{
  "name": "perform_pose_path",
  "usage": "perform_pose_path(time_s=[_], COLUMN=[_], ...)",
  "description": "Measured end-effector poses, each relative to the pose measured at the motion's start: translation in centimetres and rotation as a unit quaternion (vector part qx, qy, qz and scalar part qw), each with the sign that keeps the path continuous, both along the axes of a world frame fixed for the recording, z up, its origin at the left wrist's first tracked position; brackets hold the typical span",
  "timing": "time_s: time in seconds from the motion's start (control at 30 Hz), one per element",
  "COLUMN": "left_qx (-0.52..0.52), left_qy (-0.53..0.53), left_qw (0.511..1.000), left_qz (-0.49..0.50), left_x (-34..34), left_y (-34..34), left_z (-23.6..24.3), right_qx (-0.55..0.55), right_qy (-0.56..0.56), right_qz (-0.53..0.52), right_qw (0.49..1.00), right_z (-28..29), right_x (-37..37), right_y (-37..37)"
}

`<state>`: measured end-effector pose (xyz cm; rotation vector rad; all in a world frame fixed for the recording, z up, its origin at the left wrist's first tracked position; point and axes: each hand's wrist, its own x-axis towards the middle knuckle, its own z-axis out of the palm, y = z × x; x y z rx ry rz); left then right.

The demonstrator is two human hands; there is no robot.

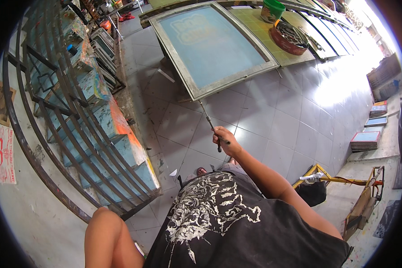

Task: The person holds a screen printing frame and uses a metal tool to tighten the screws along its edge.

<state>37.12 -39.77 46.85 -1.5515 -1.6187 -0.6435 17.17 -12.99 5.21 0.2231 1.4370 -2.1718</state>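
Note:
My right hand [225, 138] is closed around the handle of a slim metal spray gun [208, 118], whose long thin nozzle points away from me. The nozzle's tip lies close to the near corner of a screen printing frame [210, 49], and I cannot tell whether they touch. This frame has a pale grey rim and light blue mesh with a faint lettered design near its far end. It lies on a greenish table [274, 52]. My left arm [106, 236] is bent at the lower left edge, and its hand is out of the picture.
Dark curved metal railings [76, 129] run beside paint-stained blue steps [102, 154] on the left. A green bucket [272, 10] and a reddish round tub [290, 38] stand on the table. Stacked frames [365, 142] and a yellow metal stand [335, 177] are at right.

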Motion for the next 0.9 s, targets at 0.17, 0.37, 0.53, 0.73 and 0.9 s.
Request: perform_pose_path(time_s=[0.17,0.37,0.53,0.73,0.9], left_qx=[0.183,0.288,0.316,0.282,0.255], left_qy=[-0.225,-0.731,-0.897,-0.898,-0.913], left_qw=[0.954,0.616,0.309,0.331,0.315], left_qz=[0.07,0.059,0.031,0.072,0.04], left_x=[-9.4,-20.2,-21.7,-22.7,-23.3], left_y=[-2.7,2.9,10.4,10.9,11.0], left_z=[-9.4,-34.9,-41.4,-42.0,-41.7], right_qx=[-0.302,-0.222,-0.148,0.053,0.05], right_qy=[-0.158,-0.119,-0.109,-0.043,-0.019], right_qz=[-0.002,-0.015,-0.004,0.091,0.14], right_qw=[0.94,0.968,0.983,0.993,0.989], right_z=[-1.3,-0.7,0.2,0.8,-0.2], right_x=[-0.2,-0.6,-1.1,-2.3,-3.5], right_y=[0.7,-0.5,-0.1,1.0,1.4])
